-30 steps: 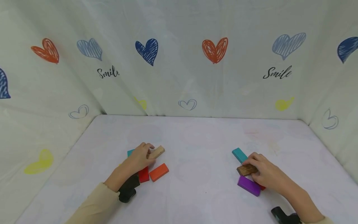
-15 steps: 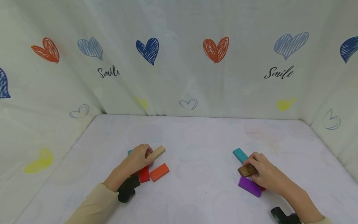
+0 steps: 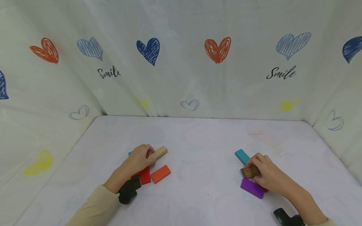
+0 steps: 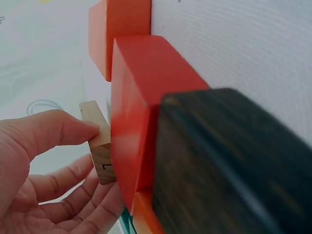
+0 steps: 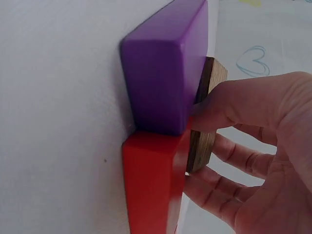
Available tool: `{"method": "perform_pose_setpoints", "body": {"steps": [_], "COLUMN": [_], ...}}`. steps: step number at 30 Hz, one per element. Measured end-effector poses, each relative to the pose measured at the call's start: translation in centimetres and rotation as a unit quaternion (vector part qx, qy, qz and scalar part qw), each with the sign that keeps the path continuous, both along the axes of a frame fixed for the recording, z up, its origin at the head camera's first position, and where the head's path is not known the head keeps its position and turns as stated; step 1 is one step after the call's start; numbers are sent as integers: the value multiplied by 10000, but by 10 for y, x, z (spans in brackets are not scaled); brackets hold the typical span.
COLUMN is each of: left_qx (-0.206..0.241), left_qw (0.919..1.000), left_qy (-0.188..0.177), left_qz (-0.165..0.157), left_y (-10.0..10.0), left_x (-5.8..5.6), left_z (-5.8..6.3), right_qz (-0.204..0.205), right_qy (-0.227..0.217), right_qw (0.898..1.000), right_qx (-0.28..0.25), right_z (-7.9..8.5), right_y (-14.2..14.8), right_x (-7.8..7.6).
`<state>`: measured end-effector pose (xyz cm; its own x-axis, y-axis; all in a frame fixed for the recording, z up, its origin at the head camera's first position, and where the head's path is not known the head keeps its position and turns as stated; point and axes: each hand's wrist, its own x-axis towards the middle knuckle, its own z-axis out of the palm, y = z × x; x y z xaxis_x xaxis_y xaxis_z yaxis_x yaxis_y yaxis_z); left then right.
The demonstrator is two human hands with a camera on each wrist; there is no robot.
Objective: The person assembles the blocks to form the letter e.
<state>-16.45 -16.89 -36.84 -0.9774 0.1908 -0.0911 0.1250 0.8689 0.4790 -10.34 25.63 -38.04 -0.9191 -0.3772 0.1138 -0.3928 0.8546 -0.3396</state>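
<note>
My left hand (image 3: 139, 159) pinches a pale wooden block (image 4: 100, 141) between thumb and fingers, beside a red block (image 4: 134, 112). Close to that hand lie an orange block (image 3: 160, 174), a dark block (image 4: 234, 161) and a teal block mostly hidden under the palm. On the right side, my right hand (image 3: 267, 172) grips a brown wood-grain block (image 3: 250, 172) by its sides. A purple block (image 5: 163, 68) lies just in front of it, touching a red block (image 5: 153, 180). Behind the brown block is a teal block (image 3: 242, 157), partly covered by the fingers.
Both groups of blocks lie on a white-covered table (image 3: 198, 175). A pale curtain (image 3: 181, 56) printed with hearts and "Smile" lettering hangs along the back and sides. Black wrist-worn devices show near the left wrist (image 3: 128, 191) and the right wrist (image 3: 287, 218).
Little differs. My left hand and the pale wooden block have shifted very slightly, and more of the red block shows beneath that hand. My right hand stays about where it was on the brown block.
</note>
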Motion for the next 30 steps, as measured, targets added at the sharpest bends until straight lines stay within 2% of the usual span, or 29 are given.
{"method": "perform_pose_setpoints", "body": {"steps": [6,15,21,30], "left_qx": [102,353,661,943], "left_qw": [9998,9987,9971,9941], "left_qy": [56,237,270,243], "left_qz": [-135,-267,-274,-469], "left_y": [4,22,38,61], "left_x": [1,4,7,6], "left_z": [5,12,11,8], "right_qz": [3,45,187,238], "right_qy": [-69,-10,-176,-398], "right_qw": [9997,9977,9933,9889], "right_qx": [-225,-670,-1128,-1411], "right_z": [6,15,17,15], "right_y": [-6,-26,-43,-72], "right_x": [-1,-3,-8,-18]}}
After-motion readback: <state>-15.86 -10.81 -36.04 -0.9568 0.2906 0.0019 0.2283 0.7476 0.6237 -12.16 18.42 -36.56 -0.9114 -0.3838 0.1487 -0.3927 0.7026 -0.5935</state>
